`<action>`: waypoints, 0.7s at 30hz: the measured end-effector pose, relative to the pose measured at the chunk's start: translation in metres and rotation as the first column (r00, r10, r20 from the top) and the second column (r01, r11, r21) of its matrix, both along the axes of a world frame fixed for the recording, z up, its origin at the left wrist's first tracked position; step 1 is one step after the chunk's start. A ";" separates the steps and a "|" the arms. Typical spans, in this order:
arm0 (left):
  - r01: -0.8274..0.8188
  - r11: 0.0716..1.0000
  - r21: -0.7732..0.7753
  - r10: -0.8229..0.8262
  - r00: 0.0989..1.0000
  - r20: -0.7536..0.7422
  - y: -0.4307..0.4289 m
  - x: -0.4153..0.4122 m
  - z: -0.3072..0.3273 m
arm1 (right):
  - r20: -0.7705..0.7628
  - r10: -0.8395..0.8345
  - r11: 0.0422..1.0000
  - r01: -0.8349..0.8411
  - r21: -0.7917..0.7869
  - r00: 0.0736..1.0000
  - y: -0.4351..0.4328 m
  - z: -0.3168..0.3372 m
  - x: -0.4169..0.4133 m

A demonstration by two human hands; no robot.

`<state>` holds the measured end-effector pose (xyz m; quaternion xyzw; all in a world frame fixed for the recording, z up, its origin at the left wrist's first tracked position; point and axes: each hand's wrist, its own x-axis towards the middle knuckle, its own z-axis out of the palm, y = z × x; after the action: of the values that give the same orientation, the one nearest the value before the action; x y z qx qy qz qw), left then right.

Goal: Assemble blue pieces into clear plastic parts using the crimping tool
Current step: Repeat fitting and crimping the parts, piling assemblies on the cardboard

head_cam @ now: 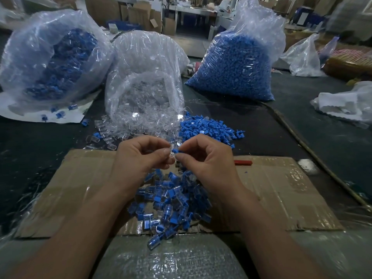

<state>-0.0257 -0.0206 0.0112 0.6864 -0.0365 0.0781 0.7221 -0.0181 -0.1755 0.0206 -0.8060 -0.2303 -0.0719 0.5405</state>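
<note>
Both hands meet in the air above the far edge of the cardboard sheet [281, 188] lying on the desk [302, 121]. The left hand [138, 156] has its grip closed to a pinch, thumb and forefinger curled round a clear part [172, 156]. The part is see-through and small, so its outline is hard to read. The right hand [205, 158] pinches a blue piece [175, 151] in the same way, its other fingers curled in loosely.

The relation that matters is across the gap between the two pinches. The blue piece lies just right of the clear part, touching it or nearly so. Its long axis seems to run left to right, with the free end pointing left toward the clear part. I cannot tell which way the clear part's open end faces. The next move is likely a short push leftward along that axis, with the right hand driving and the left bracing.

Below the hands, near on the cardboard, sits a heap of joined pieces [171, 202]. Just beyond the hands lie loose clear parts [124, 129] to the left and loose blue pieces [205, 127] to the right. A red handle [243, 162] shows just right of the right hand and is nearer to that hand. It may be the crimping tool, but most of it is hidden. Neither hand holds it.
</note>
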 end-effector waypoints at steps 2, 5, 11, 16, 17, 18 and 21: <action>0.016 1.000 0.009 -0.016 1.000 -0.005 -0.002 -0.002 0.002 | 0.039 -0.009 0.999 0.011 -0.053 0.999 0.000 -0.001 0.000; 0.040 0.999 0.024 -0.040 0.999 -0.015 -0.005 -0.003 0.003 | 0.075 -0.024 0.994 0.032 -0.103 0.997 -0.001 -0.003 0.001; 0.052 0.998 0.041 -0.052 0.999 -0.007 -0.003 -0.005 0.006 | 0.107 -0.003 0.995 0.014 -0.099 0.994 0.000 -0.002 0.001; 0.075 0.997 -0.036 -0.076 0.996 -0.042 -0.004 -0.005 0.008 | 0.016 0.025 1.000 -0.025 0.011 1.000 -0.002 -0.002 0.001; 0.083 0.995 -0.058 -0.086 0.995 -0.048 -0.003 -0.005 0.008 | 0.006 0.034 0.999 -0.034 0.035 0.999 -0.003 -0.003 0.001; 0.094 0.993 -0.078 -0.098 0.994 -0.054 -0.003 -0.005 0.008 | 0.009 0.040 0.998 -0.040 0.053 0.999 -0.003 -0.003 0.001; 0.117 0.987 -0.114 -0.125 0.990 -0.066 -0.002 -0.005 0.008 | 0.018 0.057 0.992 -0.058 0.112 0.998 -0.003 -0.004 0.000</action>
<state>-0.0304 -0.0226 0.0195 0.6447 -0.0474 0.0106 0.7629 -0.0179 -0.1789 0.0164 -0.7669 -0.2529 -0.0749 0.5851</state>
